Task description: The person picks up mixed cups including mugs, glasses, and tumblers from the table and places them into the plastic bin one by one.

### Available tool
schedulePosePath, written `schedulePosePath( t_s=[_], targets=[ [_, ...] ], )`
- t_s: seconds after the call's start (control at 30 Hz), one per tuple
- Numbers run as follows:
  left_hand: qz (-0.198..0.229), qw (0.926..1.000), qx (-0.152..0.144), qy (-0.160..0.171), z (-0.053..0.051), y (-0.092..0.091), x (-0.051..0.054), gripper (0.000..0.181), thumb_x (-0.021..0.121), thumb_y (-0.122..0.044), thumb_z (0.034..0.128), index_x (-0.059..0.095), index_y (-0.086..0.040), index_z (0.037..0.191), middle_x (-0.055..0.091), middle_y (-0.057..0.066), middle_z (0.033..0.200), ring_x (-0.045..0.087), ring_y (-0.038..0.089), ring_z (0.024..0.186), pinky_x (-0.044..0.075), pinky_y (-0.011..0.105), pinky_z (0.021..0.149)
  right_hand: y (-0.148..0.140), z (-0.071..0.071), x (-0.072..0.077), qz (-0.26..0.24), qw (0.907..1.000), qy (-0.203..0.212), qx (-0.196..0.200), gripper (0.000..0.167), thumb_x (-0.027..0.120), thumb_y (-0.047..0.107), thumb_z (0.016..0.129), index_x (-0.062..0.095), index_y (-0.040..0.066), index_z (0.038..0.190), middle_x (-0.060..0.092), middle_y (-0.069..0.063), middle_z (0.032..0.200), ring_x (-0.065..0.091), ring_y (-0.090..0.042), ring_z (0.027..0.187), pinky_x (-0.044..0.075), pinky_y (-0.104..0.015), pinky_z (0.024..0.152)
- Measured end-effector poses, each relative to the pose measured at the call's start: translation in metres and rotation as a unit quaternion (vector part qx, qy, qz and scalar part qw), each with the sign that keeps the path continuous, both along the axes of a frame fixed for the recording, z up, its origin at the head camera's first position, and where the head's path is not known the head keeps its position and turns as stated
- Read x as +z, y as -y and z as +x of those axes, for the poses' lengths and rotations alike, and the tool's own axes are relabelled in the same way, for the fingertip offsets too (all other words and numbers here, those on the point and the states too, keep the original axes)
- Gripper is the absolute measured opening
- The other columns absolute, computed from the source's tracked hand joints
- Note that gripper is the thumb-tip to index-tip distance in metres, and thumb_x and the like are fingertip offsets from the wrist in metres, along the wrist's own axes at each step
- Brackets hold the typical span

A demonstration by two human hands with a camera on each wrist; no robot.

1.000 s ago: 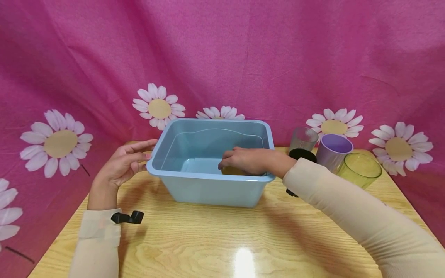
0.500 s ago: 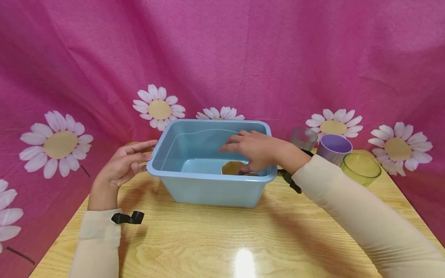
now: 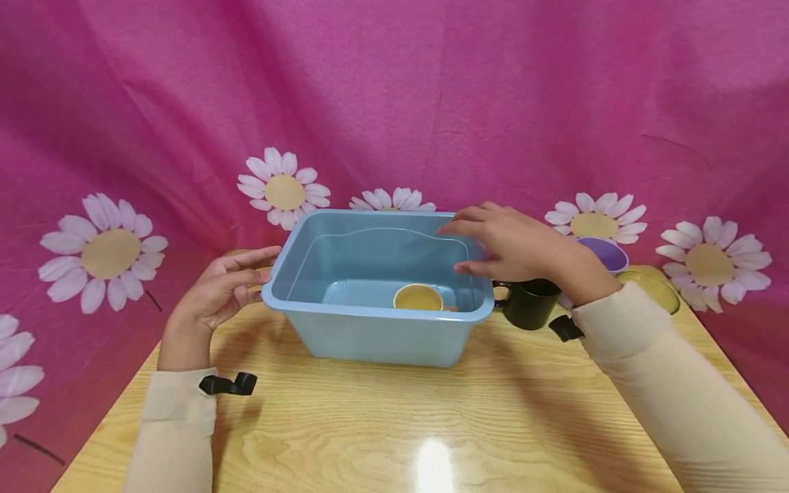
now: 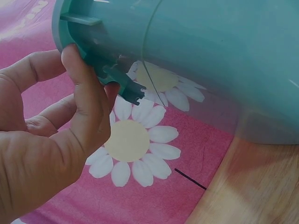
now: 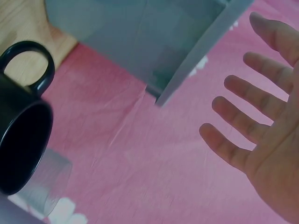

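Note:
A light blue plastic tub (image 3: 370, 335) stands on the table. Fingertips of my left hand (image 3: 212, 291) touch its left rim from outside; in the left wrist view they lie beneath the rim, by a small tab. Inside the tub, near its front wall, is a yellow cup (image 3: 418, 298), only its upper part showing, with a sliver of something brownish beside it. My right hand (image 3: 511, 243) hovers over the tub's right rim with fingers spread, holding nothing. Below it, a black mug (image 3: 529, 307) stands beside the tub, handle towards the tub.
Behind the right forearm stand a purple cup (image 3: 607, 255) and a yellow-green glass (image 3: 656, 291), both partly covered. A clear tumbler (image 5: 49, 182) shows behind the mug in the right wrist view. A pink flowered cloth (image 3: 382, 103) hangs behind the wooden table (image 3: 345, 424).
My right hand has let go of the yellow cup inside the tub, risen out and moved right, above the black mug. The left hand has stayed at the rim.

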State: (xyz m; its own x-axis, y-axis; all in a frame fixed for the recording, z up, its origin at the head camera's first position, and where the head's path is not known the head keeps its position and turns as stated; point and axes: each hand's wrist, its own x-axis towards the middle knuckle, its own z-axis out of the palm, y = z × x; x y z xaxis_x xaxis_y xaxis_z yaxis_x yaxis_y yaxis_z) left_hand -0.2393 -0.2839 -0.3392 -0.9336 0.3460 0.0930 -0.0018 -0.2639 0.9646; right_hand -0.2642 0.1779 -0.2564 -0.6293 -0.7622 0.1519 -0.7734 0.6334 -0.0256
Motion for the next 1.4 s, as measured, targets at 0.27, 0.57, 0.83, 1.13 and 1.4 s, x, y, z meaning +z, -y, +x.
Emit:
schedulePosePath(
  t_s=[0.27, 0.57, 0.83, 1.13, 1.4],
  targets=[
    [-0.007, 1.0000, 0.001, 0.000, -0.002, -0.001, 0.000, 0.041, 0.051, 0.011, 0.0993, 0.068, -0.005, 0.133, 0.069, 0.002, 0.127, 0.073, 0.016, 0.095, 0.060, 0.031, 0.080, -0.051, 0.002, -0.004, -0.063, 0.9961, 0.020, -0.058, 0.058, 0.075, 0.034, 0.094, 0.058, 0.012, 0.144, 0.058, -0.012, 0.141, 0.050, -0.035, 0.129, 0.040, -0.057, 0.107],
    [-0.006, 1.0000, 0.002, 0.002, -0.001, 0.000, -0.001, 0.041, 0.051, 0.011, 0.0997, 0.069, -0.005, 0.132, 0.070, 0.002, 0.127, 0.072, 0.016, 0.100, 0.060, 0.032, 0.082, -0.090, -0.002, -0.025, -0.085, 0.9931, 0.018, -0.079, 0.057, 0.077, 0.026, 0.092, 0.059, 0.003, 0.140, 0.061, -0.017, 0.135, 0.056, -0.036, 0.122, 0.045, -0.056, 0.102],
    [0.005, 1.0000, -0.002, 0.003, 0.000, 0.000, -0.003, 0.041, 0.050, 0.012, 0.0996, 0.069, -0.006, 0.131, 0.070, 0.003, 0.125, 0.073, 0.016, 0.097, 0.060, 0.031, 0.081, -0.104, -0.007, -0.055, -0.063, 0.9934, 0.033, -0.090, 0.059, 0.080, 0.028, 0.089, 0.060, -0.001, 0.136, 0.060, -0.022, 0.130, 0.056, -0.041, 0.119, 0.045, -0.058, 0.101],
    [0.007, 1.0000, -0.002, 0.004, 0.000, 0.001, -0.003, 0.041, 0.051, 0.012, 0.0993, 0.068, -0.004, 0.132, 0.070, 0.005, 0.126, 0.073, 0.017, 0.098, 0.060, 0.033, 0.081, -0.106, -0.007, -0.082, -0.029, 0.9890, 0.076, -0.124, 0.065, 0.087, 0.029, 0.083, 0.060, 0.004, 0.137, 0.055, -0.028, 0.130, 0.054, -0.050, 0.119, 0.041, -0.068, 0.100],
    [0.004, 1.0000, 0.001, 0.004, 0.000, 0.000, -0.002, 0.043, 0.048, 0.014, 0.0992, 0.068, -0.005, 0.133, 0.070, 0.005, 0.125, 0.072, 0.017, 0.099, 0.060, 0.033, 0.082, -0.108, -0.007, -0.091, -0.025, 0.9825, 0.093, -0.159, 0.086, 0.090, 0.027, 0.078, 0.047, -0.006, 0.145, 0.049, -0.037, 0.135, 0.051, -0.060, 0.120, 0.043, -0.069, 0.098]
  ],
)
